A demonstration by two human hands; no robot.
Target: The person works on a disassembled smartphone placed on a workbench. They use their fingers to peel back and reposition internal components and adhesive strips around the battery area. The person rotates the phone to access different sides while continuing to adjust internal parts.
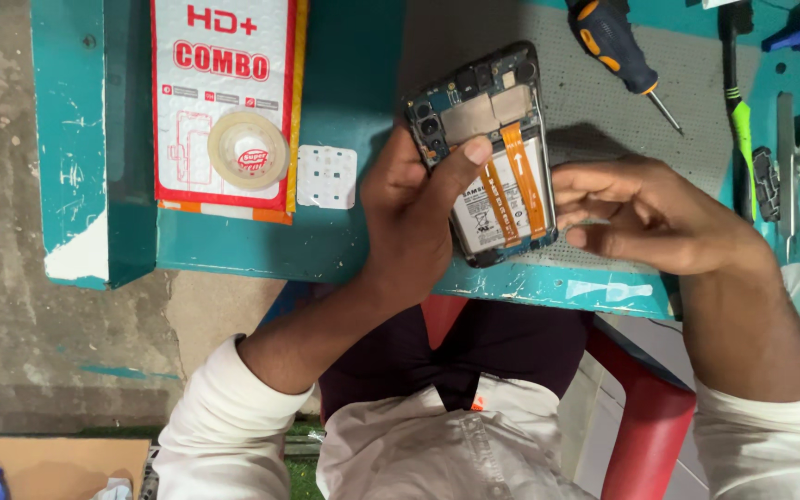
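Below everything, a teal painted wooden table [344, 250] with chipped edges carries the work, and a grey textured mat [594, 102] covers the part under the hands. Left of the grip lies a flat red-and-white printed packet [224, 56] with a clear roll of tape [248, 150] on it, and a small white perforated sheet [326, 176] just beside that. At the centre, the left hand [409, 222] is closed around an opened black smartphone with its back cover off [485, 153], thumb pressed on the battery beside two orange ribbon cables [516, 181]; the phone is tilted, lifted off the mat. Just right of it, the right hand [641, 213] has its fingers curled and pinched together at the phone's edge; whether it holds anything I cannot tell. Above that hand lies a black-and-orange screwdriver [618, 46], and further right a green-handled tool [741, 120].
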